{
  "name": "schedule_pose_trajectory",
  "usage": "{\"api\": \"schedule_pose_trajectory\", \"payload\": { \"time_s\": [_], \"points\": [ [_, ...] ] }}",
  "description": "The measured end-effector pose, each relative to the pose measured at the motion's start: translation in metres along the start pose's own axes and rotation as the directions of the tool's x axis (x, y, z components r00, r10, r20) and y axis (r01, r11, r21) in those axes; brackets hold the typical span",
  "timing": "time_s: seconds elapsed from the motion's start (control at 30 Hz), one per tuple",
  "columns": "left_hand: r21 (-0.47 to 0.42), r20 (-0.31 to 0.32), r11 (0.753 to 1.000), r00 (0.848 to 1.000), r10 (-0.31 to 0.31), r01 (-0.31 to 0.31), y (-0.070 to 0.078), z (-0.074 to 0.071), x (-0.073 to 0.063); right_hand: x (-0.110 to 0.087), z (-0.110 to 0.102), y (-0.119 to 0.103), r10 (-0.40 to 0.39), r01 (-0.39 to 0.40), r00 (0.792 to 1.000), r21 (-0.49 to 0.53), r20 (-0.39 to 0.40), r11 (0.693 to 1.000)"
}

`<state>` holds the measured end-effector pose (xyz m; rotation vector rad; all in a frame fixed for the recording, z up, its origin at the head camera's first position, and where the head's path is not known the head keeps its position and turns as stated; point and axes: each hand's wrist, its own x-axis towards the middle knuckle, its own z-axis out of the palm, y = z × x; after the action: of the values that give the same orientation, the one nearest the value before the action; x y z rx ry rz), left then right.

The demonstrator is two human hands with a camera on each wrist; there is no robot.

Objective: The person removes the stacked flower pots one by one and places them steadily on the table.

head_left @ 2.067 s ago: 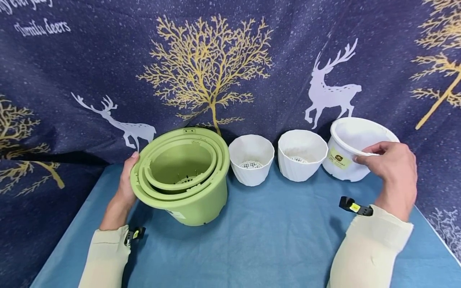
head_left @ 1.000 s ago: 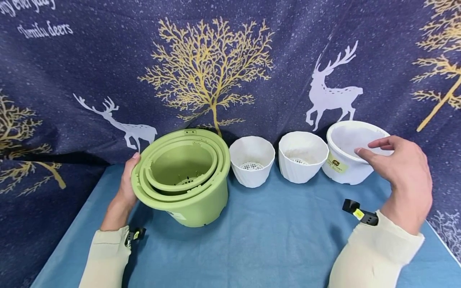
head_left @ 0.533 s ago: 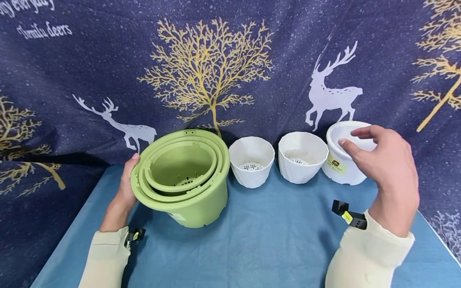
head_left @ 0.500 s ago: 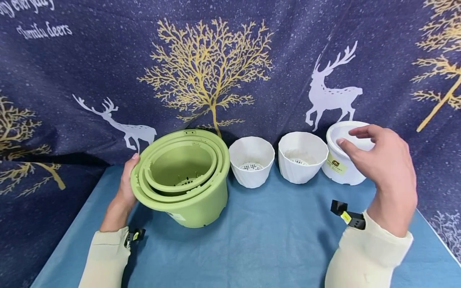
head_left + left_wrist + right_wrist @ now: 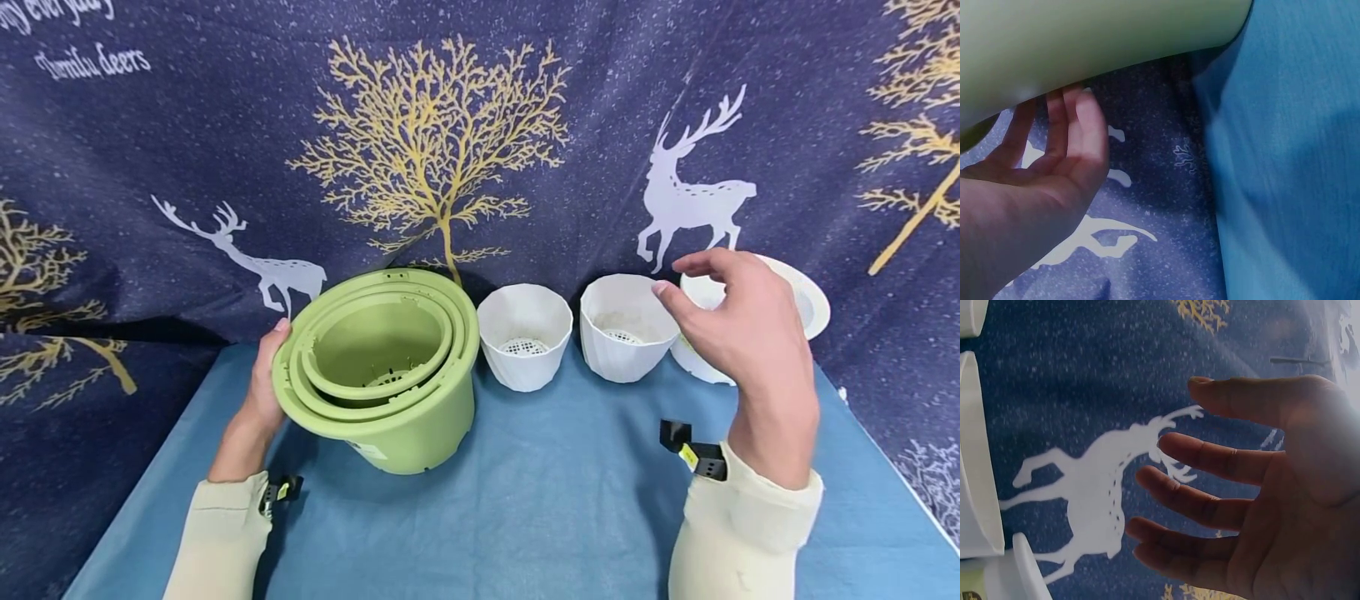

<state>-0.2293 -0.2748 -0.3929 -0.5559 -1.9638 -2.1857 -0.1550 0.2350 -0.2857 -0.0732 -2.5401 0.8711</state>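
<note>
At the left, my left hand holds the side of a tilted green flowerpot, which has smaller green flowerpots nested inside. In the left wrist view, the fingers reach up against the pot's pale green wall; their tips are partly hidden. My right hand hovers with thumb and fingers spread, holding nothing. It is near a faceted white flowerpot and covers much of a round white flowerpot at the far right. A white oval rim shows behind the hand.
Another faceted white flowerpot with a perforated base stands between the green pots and the other white ones. All rest on a blue cloth. A dark blue curtain with deer and trees hangs close behind.
My right hand has let go of the round white flowerpot's rim, then moved left toward the faceted white flowerpot with its fingers apart. The left hand and green flowerpots keep their place.
</note>
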Motion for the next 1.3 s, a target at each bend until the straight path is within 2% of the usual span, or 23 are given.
{"api": "schedule_pose_trajectory", "payload": {
  "time_s": [0.37, 0.53, 0.83, 1.07, 1.3],
  "points": [
    [-0.023, 0.014, 0.999, 0.999, 0.041, -0.041, -0.003, -0.001, 0.003, 0.0, 0.009, -0.013, -0.072, 0.072, 0.997, 0.03, 0.001, 0.997],
    [-0.019, 0.012, 1.0, 1.0, 0.02, -0.02, -0.002, -0.001, 0.003, 0.0, 0.013, -0.02, -0.109, 0.108, 0.994, 0.04, 0.006, 0.993],
    [-0.032, 0.0, 0.999, 0.999, -0.039, 0.039, 0.0, 0.001, 0.002, -0.002, 0.019, -0.029, -0.129, 0.126, 0.991, 0.061, 0.041, 0.99],
    [-0.023, -0.016, 1.0, 1.0, -0.022, 0.022, -0.001, -0.001, 0.001, -0.003, 0.026, -0.036, -0.153, 0.149, 0.987, 0.078, 0.045, 0.986],
    [0.003, -0.028, 1.0, 1.0, -0.015, 0.015, -0.001, -0.002, 0.0, -0.004, 0.031, -0.045, -0.172, 0.162, 0.981, 0.105, 0.086, 0.981]
  ]
}}
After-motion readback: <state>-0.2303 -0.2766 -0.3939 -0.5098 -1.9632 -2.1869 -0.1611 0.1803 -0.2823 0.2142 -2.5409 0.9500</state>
